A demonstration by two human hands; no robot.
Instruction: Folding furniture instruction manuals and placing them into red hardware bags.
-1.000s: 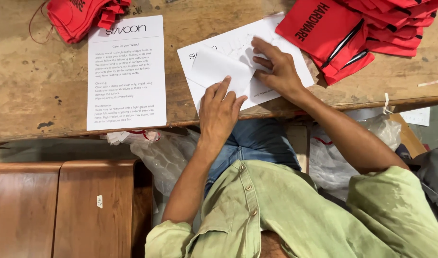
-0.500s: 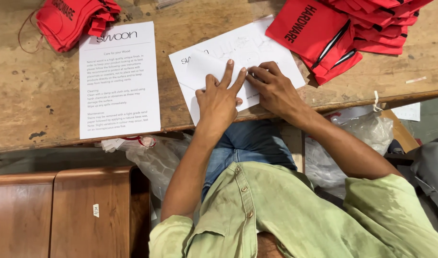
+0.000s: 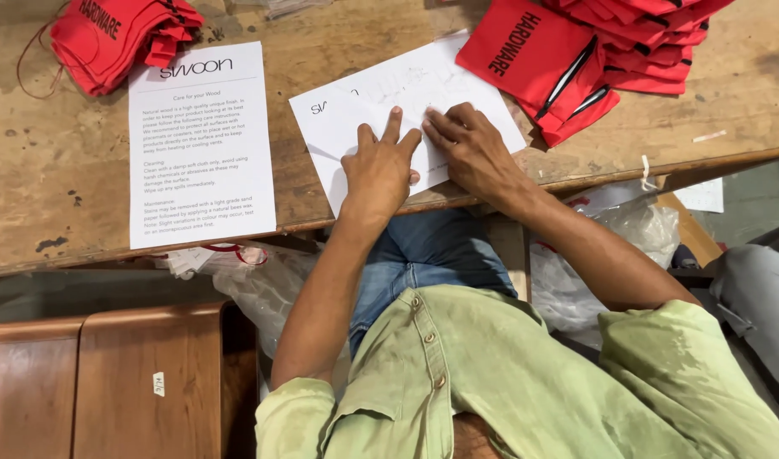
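Left hand (image 3: 377, 170) lies flat, fingers spread, pressing a folded white sheet (image 3: 389, 98) on the wooden table (image 3: 33, 170). Right hand (image 3: 470, 149) presses the same sheet beside it, fingers extended, gripping nothing. Red pouches (image 3: 534, 51) lie nearby.

My left hand (image 3: 377, 170) flat, palm down, fingers spread; right hand (image 3: 470, 149) flat beside, fingertips touching; forearms extended.
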